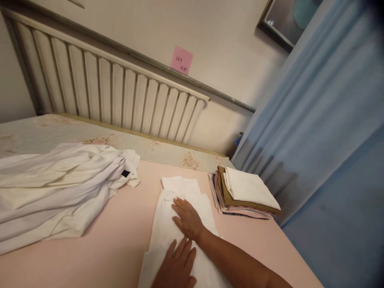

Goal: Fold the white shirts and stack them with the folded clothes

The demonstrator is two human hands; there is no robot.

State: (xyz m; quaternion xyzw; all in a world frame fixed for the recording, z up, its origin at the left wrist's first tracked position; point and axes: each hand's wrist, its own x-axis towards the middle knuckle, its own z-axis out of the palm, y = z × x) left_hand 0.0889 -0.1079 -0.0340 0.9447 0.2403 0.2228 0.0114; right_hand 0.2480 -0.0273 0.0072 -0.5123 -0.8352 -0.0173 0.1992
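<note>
A white shirt (pixel 163 216), folded into a long narrow strip, lies on the pink sheet with its collar end pointing away from me. Flat on its upper part rests my right hand (pixel 187 218), fingers spread. Nearer to me, my left hand (pixel 177 266) lies palm down on the lower part of the cloth, its fingers stretched out. Neither hand grips anything. The bottom end of the shirt runs out of view at the lower edge.
Rumpled white garments (pixel 69 188) lie at the left. A stack of folded clothes (pixel 249 188) sits at the right, beside a blue curtain (pixel 315 128). Behind the bed (pixel 114 236) stand a radiator (pixel 120 84) and a wall with a pink note (pixel 181 60).
</note>
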